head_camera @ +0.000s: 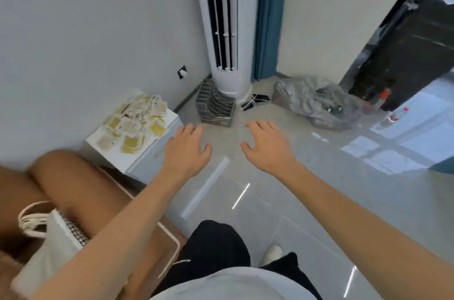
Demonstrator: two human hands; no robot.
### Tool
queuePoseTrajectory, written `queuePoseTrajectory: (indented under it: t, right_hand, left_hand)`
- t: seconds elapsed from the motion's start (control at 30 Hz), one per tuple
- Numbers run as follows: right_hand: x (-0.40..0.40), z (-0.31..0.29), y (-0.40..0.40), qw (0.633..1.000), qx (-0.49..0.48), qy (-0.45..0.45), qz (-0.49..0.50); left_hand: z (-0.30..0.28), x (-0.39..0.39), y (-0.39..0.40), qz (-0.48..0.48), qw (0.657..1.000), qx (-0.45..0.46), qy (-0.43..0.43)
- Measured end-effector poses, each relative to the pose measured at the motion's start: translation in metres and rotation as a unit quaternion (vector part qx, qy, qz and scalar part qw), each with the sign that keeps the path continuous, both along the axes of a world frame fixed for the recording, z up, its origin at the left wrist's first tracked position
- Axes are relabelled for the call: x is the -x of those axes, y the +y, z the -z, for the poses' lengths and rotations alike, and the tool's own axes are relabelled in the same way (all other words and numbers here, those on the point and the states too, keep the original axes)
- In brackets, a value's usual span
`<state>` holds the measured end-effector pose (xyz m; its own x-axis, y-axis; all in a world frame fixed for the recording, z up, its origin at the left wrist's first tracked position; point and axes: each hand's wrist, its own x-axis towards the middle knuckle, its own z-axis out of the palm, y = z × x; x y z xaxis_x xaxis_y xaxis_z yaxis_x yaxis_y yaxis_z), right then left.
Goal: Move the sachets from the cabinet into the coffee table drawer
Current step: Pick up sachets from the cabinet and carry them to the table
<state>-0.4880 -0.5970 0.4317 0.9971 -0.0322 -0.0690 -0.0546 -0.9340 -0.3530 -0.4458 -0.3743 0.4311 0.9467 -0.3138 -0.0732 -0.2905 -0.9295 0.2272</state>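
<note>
Your left hand (186,149) and right hand (266,146) hang over the floor, fingers spread, holding nothing, likely readying a grab. Sachets (134,125) lie heaped atop the white cabinet (147,159), just left of your left hand. Drawer not in view.
</note>
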Motion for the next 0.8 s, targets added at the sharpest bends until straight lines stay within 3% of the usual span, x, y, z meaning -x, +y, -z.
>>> queuePoseTrajectory:
  t: [0.33, 0.63, 0.8]
  right_hand:
    - [-0.239, 0.057, 0.137, 0.975, -0.006, 0.044, -0.219]
    - [-0.445, 0.128, 0.282, 0.952, -0.039, 0.135, -0.272]
    - [-0.532, 0.200, 0.358, 0.937, -0.058, 0.187, -0.291]
  left_hand:
    - [0.067, -0.137, 0.135, -0.238, 0.971, 0.023, 0.025]
    - [0.130, -0.306, 0.264, -0.369, 0.922, 0.045, 0.106]
    - [0.200, -0.356, 0.315, -0.463, 0.871, 0.091, 0.135]
